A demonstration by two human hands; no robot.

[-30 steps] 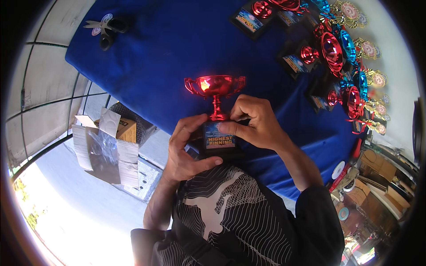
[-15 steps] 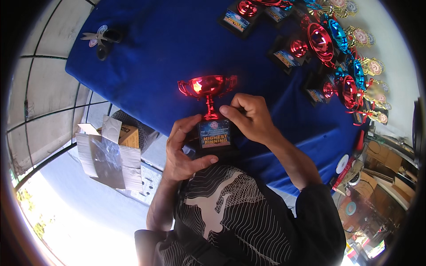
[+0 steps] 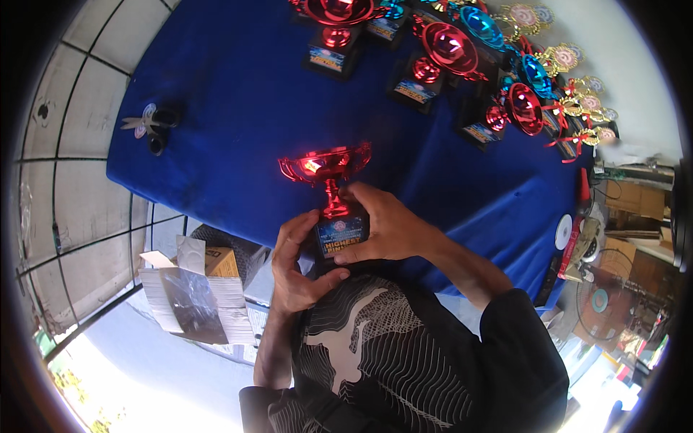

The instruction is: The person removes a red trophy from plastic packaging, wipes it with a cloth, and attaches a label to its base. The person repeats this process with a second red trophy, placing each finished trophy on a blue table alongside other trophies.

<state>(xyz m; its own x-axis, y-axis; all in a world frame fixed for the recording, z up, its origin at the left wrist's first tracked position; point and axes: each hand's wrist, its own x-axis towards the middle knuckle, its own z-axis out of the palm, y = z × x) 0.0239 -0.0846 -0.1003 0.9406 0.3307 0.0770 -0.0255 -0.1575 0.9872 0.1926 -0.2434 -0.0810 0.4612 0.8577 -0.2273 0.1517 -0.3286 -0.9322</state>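
Observation:
A shiny red trophy cup (image 3: 333,200) with two handles stands on a black base close to my body, its bowl pointing away from me. On the front of the base is a blue label (image 3: 339,234) with yellow lettering. My left hand (image 3: 296,263) grips the base from the left, thumb along its near edge. From the right, my right hand (image 3: 386,224) wraps the base, its thumb lying over the label's lower part and its fingers partly hidden behind the cup's stem.
Scissors (image 3: 148,124) with black handles lie at the far left of the blue-covered table (image 3: 231,123). Several red, blue and gold trophies (image 3: 451,49) crowd the back right. Below the left edge sits an open cardboard box (image 3: 195,296); a fan (image 3: 610,299) stands right.
My right hand has come down from beside the cup's stem onto the base and label. The head view has shifted, so the trophies at the back appear further left.

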